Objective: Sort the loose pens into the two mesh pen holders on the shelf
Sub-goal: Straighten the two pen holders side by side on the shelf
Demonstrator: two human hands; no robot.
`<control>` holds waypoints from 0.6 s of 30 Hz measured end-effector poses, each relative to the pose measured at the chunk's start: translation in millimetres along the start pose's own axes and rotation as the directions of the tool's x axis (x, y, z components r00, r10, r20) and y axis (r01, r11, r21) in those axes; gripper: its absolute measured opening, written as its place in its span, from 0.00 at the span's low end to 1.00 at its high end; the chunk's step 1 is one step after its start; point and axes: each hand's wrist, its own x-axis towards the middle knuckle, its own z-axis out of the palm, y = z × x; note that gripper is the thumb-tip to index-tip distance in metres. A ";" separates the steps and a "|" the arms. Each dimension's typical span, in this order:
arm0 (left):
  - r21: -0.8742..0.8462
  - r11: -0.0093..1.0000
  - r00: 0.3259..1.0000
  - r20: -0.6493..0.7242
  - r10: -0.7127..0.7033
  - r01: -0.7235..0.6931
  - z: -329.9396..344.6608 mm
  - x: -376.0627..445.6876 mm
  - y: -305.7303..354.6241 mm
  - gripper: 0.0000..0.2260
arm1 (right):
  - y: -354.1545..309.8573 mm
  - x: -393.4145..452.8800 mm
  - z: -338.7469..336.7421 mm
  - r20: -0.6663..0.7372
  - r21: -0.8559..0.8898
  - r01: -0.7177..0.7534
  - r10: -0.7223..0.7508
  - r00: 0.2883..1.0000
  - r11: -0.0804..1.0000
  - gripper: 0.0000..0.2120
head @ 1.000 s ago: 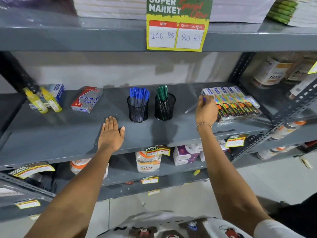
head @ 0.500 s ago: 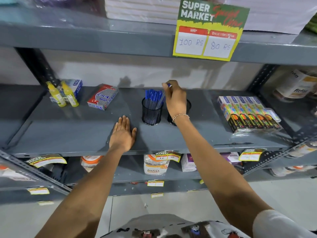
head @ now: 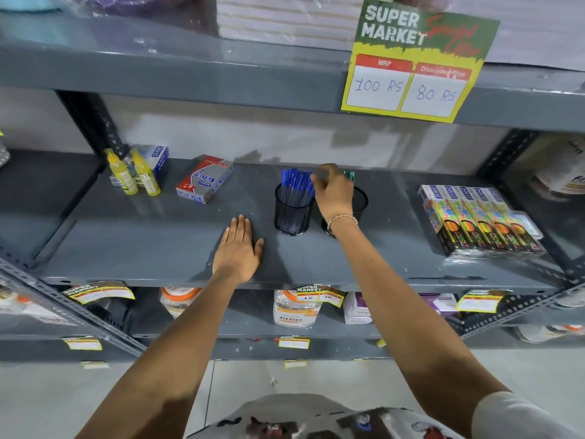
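Two black mesh pen holders stand side by side at the middle of the grey shelf [head: 126, 245]. The left holder [head: 292, 217] is full of blue pens [head: 297, 182]. The right holder [head: 361, 200] is mostly hidden behind my right hand [head: 335, 193]; only the tips of its green pens [head: 349, 175] show. My right hand's fingertips are bunched at the caps of the blue pens, and I cannot tell whether they grip one. My left hand [head: 239, 248] lies flat and empty on the shelf, left of the holders.
Two yellow glue bottles [head: 133, 174] and a blue box stand at the shelf's left end, with a red box [head: 204, 180] beside them. Packs of coloured pencils [head: 474, 217] lie at the right. A price sign [head: 414, 61] hangs from the shelf above.
My right hand carried a blue pen from the right side of the shelf to the left holder and has sunk lower over it. The left hand stayed flat.
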 end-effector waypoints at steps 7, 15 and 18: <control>-0.020 1.000 1.000 0.001 0.002 -0.002 -0.9 0.3 -0.4 0.30 | -1.2 10.5 -22.8 0.033 -0.010 -0.081 0.082 0.996 0.997 0.11; -0.505 0.851 0.986 -0.006 -0.167 0.141 -48.6 23.6 7.9 0.21 | -12.2 4.5 -15.7 0.133 -0.022 -0.165 0.167 0.977 0.986 0.12; -0.545 0.835 0.995 -0.015 -0.101 0.076 -88.7 49.7 20.1 0.24 | -16.4 8.1 -10.5 0.175 -0.113 -0.153 0.171 0.970 0.982 0.14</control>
